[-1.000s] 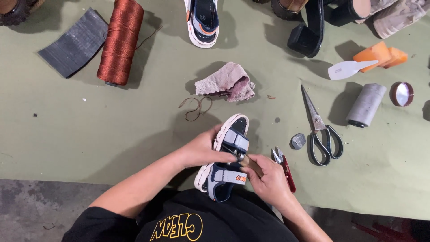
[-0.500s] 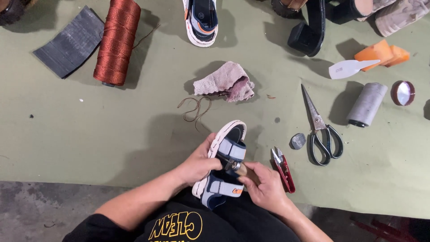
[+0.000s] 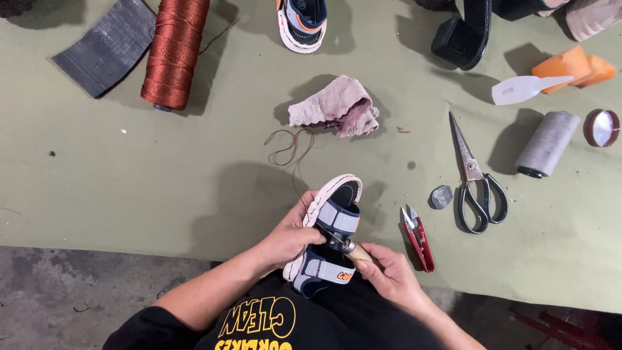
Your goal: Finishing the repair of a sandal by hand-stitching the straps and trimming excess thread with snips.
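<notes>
A small dark-blue and grey child's sandal (image 3: 334,220) with a white sole is held over the near edge of the table, toe pointing away. My left hand (image 3: 291,234) grips its left side. My right hand (image 3: 382,272) holds a wooden-handled awl (image 3: 355,250) whose metal tip presses against the sandal between its two grey straps. A thin brown thread (image 3: 289,148) lies looped on the table and runs toward the sandal.
On the green table (image 3: 162,181): a matching sandal (image 3: 303,23) at the top, a rust-red thread spool (image 3: 173,52), a black rubber piece (image 3: 107,45), a crumpled cloth (image 3: 338,107), scissors (image 3: 473,178), red snips (image 3: 419,236), a grey spool (image 3: 547,144), orange blocks (image 3: 573,65), a white spatula (image 3: 525,89).
The sandal and both hands have shifted slightly down and toward me. The awl stays pressed at the straps.
</notes>
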